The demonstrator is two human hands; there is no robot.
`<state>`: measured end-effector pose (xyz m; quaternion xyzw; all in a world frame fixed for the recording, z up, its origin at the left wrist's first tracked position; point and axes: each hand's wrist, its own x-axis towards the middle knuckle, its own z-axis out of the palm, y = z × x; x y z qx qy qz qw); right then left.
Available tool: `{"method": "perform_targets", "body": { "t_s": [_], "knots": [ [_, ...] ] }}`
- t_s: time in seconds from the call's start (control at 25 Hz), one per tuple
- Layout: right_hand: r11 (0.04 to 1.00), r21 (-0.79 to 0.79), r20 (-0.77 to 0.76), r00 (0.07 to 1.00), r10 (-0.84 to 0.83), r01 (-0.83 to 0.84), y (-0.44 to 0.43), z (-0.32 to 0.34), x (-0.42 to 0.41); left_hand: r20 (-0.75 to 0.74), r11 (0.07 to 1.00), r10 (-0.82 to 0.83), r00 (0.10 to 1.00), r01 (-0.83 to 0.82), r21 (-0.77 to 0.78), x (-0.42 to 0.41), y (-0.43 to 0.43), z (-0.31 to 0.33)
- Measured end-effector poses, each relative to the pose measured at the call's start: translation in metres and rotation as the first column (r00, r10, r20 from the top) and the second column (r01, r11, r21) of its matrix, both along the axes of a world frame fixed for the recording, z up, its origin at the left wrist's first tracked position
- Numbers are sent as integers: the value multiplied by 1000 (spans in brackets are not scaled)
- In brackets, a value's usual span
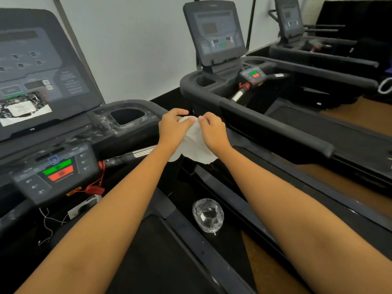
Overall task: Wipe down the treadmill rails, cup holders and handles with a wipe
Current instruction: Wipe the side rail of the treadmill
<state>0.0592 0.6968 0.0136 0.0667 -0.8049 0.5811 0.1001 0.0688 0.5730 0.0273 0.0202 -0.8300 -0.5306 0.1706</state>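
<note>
A white wipe [194, 145] hangs between my two hands in the air, right of the near treadmill's console. My left hand [172, 129] pinches its upper left edge and my right hand [212, 132] pinches the upper right edge. Just left of my hands sits the treadmill's cup holder [127, 116], its rim streaked with wet marks. Below it a silver and black handle [135, 154] runs toward my left forearm. The right side rail of this treadmill is hidden behind my hands and the wipe.
A wipes packet [21, 109] leans on the console shelf at left. A red safety clip [95, 190] on a cord dangles under the control panel [56, 171]. A clear plastic wrapper [208, 215] lies on the floor strip between treadmills. A second treadmill [265, 124] stands close on the right.
</note>
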Motion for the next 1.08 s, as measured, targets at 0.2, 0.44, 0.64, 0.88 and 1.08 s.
{"method": "perform_targets", "body": {
  "t_s": [0.2,0.44,0.64,0.88,1.08],
  "knots": [
    [978,126,-1,985,-170,169,31,-21,31,163,985,-116,980,135,-105,15,19,-23],
    [866,364,-56,936,-348,344,77,-41,66,283,958,-283,917,283,42,38,71,-46],
    [692,551,-174,875,-451,466,129,-57,80,291,919,-393,873,388,78,54,120,-65],
    [486,714,-304,848,-434,504,193,-73,80,329,892,-436,838,355,279,72,184,-95],
    [450,833,-155,916,-369,322,188,-108,75,402,942,-189,896,51,331,76,203,-133]
  ]
}}
